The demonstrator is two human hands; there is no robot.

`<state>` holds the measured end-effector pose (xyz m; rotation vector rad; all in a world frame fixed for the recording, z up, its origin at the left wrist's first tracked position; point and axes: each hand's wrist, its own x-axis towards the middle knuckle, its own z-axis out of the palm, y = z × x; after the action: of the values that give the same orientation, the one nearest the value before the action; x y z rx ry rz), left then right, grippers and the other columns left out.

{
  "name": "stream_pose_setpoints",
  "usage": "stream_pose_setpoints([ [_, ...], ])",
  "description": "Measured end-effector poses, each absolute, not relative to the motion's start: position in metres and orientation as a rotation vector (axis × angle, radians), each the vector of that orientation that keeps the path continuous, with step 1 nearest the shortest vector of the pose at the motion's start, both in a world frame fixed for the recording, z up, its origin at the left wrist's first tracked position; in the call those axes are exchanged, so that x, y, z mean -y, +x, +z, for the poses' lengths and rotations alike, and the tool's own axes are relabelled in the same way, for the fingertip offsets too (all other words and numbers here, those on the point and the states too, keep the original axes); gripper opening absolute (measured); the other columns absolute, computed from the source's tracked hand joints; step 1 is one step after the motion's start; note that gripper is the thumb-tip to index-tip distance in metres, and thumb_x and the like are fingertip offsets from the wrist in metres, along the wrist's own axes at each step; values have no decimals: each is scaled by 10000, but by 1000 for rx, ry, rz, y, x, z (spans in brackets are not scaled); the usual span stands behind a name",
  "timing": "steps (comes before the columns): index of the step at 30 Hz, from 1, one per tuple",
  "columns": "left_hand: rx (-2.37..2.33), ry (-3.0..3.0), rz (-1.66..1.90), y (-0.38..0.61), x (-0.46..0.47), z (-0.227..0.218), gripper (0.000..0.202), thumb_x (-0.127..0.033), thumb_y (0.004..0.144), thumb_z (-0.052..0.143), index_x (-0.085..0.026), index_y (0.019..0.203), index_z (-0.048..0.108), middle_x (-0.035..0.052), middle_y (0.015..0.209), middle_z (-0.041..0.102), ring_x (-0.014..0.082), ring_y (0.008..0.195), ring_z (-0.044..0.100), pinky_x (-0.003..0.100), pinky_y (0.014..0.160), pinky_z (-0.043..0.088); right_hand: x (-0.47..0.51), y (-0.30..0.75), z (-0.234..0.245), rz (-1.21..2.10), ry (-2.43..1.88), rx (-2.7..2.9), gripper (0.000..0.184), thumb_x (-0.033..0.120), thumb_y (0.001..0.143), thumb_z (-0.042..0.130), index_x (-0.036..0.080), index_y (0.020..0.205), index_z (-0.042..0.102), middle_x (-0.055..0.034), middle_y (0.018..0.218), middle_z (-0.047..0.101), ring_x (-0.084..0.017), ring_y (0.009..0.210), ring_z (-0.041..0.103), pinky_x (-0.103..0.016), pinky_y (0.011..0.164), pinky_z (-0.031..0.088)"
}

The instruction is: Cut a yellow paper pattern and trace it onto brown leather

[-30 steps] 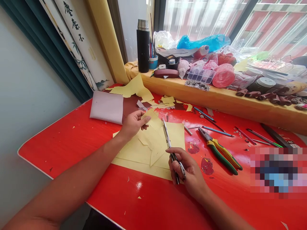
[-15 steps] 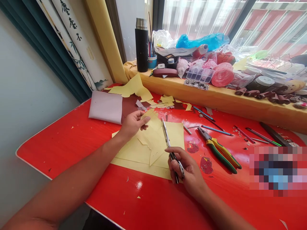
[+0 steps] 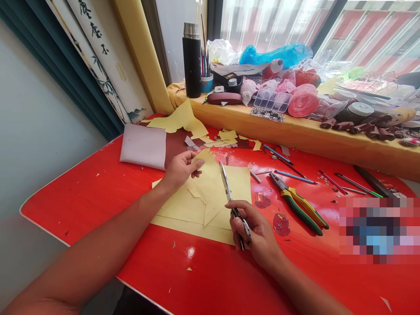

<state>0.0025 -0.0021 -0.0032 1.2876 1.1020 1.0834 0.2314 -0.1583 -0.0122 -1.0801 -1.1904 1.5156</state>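
Observation:
Between the thumb and fingers of my left hand (image 3: 184, 168) is a piece of yellow paper (image 3: 210, 175), pinched near its upper left edge. My right hand (image 3: 251, 225) is closed around the handles of a pair of scissors (image 3: 226, 183). Their blades point up and away, near the right edge of the held paper, and look nearly closed. Beneath both lie larger yellow sheets (image 3: 193, 225), stacked flat on the red table (image 3: 203, 275). Whether the blades touch the held paper, I cannot tell.
Pliers (image 3: 298, 205) with green and yellow handles lie at right, near several thin rods (image 3: 295, 176). Yellow scraps (image 3: 226, 138) and a folded pale sheet (image 3: 143, 146) lie behind my left hand. A black thermos (image 3: 192, 63) and bagged craft supplies crowd the sill (image 3: 223, 113).
The whole view has shifted very slightly. Both hands, the held paper and the scissors keep the same positions relative to each other.

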Motion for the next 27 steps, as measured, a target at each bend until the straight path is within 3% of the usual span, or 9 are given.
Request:
stream_pose_setpoints([
  [16,-1101,1223,1121,1,0,-9,488,-567,727,915,-178,873,659,-21,658,645,135,569,642,257,539,449,157,231,-13,1474,-1105,1120,451,647,935,744,238,1118,697,104,657,401,-73,415,428,-189,370,415],
  [27,-916,1086,914,29,39,3,405,-469,819,880,-183,998,658,1,840,728,162,690,735,267,629,532,151,229,-10,1383,-1199,1001,384,538,952,717,211,1148,672,105,643,477,-87,414,487,-216,403,446],
])
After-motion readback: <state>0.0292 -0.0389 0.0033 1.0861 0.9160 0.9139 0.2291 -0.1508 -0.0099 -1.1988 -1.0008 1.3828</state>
